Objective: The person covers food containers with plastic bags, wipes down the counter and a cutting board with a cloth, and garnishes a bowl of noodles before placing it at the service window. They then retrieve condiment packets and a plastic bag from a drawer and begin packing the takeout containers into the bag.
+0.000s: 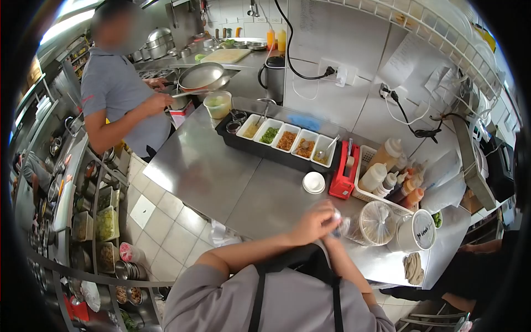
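My left hand [316, 222] is closed in front of my body over the near edge of the steel counter. Its fingers pinch a piece of crumpled clear plastic [342, 226]. My right hand [330, 237] comes up from below, close against the left one; its fingers are mostly hidden behind it. Just right of both hands stands a round container wrapped in a clear plastic bag [376, 222]. Beside that is a white lidded tub [416, 231] with handwriting on its lid. A small stack of white cups [313, 182] sits beyond my hands.
A black rack [265, 148] holds white trays of toppings along the back. A red tape dispenser [344, 169] stands beside a white basket [362, 195] of squeeze bottles. A folded cloth [413, 269] lies near the right edge. At left, another person [124, 97] handles a pan [201, 76].
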The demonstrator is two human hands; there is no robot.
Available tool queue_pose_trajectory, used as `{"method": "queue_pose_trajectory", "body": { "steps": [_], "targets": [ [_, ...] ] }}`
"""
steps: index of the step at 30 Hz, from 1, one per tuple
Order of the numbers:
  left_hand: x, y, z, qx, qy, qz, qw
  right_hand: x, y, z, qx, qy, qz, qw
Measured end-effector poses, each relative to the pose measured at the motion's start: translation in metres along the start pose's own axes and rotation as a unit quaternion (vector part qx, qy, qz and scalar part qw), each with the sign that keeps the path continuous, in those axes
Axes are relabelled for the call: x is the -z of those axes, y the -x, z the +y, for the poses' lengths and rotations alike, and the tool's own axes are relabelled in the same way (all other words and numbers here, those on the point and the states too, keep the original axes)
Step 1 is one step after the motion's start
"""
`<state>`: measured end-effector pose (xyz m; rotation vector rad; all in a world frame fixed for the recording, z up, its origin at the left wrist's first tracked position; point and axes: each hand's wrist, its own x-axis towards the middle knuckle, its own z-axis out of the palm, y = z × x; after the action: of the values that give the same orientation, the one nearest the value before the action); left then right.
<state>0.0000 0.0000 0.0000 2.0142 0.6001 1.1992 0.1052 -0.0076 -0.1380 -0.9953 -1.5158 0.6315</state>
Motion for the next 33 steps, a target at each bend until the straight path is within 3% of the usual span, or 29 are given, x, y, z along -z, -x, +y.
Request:
{"method": "queue_pose_trajectory", "body": {
  "steps": [1,2,5,6,9,12,13,15,16,19,22,25,26,29,30,33],
  "targets": [
    [0.002,-0.007,-0.002,-0.009,-0.024,0.048,0.999,0.002,-0.004,-0.012,-0.001,0.004,0.000,1.000],
    [0.004,-0.014,-0.006,-0.018,-0.049,0.096,0.994,0.000,-0.013,-0.023,0.038,0.156,-0.011,0.987],
    [0.013,-0.011,-0.048,-0.031,-0.163,0.128,0.978,0.008,-0.044,-0.081,-0.209,0.308,-0.214,0.903],
    [0.014,-0.007,-0.047,-0.008,-0.180,0.116,0.977,0.013,-0.053,-0.104,-0.229,0.388,-0.249,0.857],
    [0.017,-0.007,-0.041,0.005,-0.221,0.089,0.971,0.032,-0.059,-0.113,0.101,0.371,-0.119,0.915],
    [0.022,-0.008,-0.028,0.016,-0.210,0.061,0.976,0.048,-0.072,-0.135,0.184,0.383,-0.118,0.898],
    [0.024,-0.009,-0.025,0.017,-0.195,0.056,0.979,0.052,-0.070,-0.128,0.106,0.287,-0.117,0.945],
    [0.029,-0.008,-0.021,0.003,-0.119,0.057,0.991,0.062,-0.067,-0.110,-0.046,0.081,-0.102,0.990],
    [0.032,-0.007,-0.014,0.017,-0.085,0.049,0.995,0.066,-0.070,-0.111,-0.093,-0.031,-0.093,0.991],
    [0.027,-0.003,-0.006,0.009,-0.015,0.062,0.998,0.068,-0.071,-0.106,-0.210,-0.179,-0.087,0.957],
    [0.027,-0.007,-0.002,0.011,-0.027,0.051,0.998,0.067,-0.079,-0.110,-0.269,-0.218,-0.055,0.936],
    [0.033,-0.010,0.006,0.027,-0.101,-0.031,0.994,0.068,-0.081,-0.133,-0.179,-0.120,-0.060,0.975],
    [0.035,-0.010,0.010,0.031,-0.132,-0.066,0.989,0.075,-0.079,-0.112,-0.039,0.037,-0.123,0.991],
    [0.042,-0.012,0.025,0.015,-0.082,-0.108,0.991,0.089,-0.081,-0.131,-0.027,-0.205,-0.193,0.959],
    [0.043,-0.013,0.029,-0.004,-0.050,-0.115,0.992,0.093,-0.079,-0.137,-0.063,-0.285,-0.194,0.937],
    [0.039,-0.014,0.038,-0.036,0.013,-0.125,0.991,0.100,-0.074,-0.139,-0.071,-0.214,-0.217,0.950]
  ]
}}
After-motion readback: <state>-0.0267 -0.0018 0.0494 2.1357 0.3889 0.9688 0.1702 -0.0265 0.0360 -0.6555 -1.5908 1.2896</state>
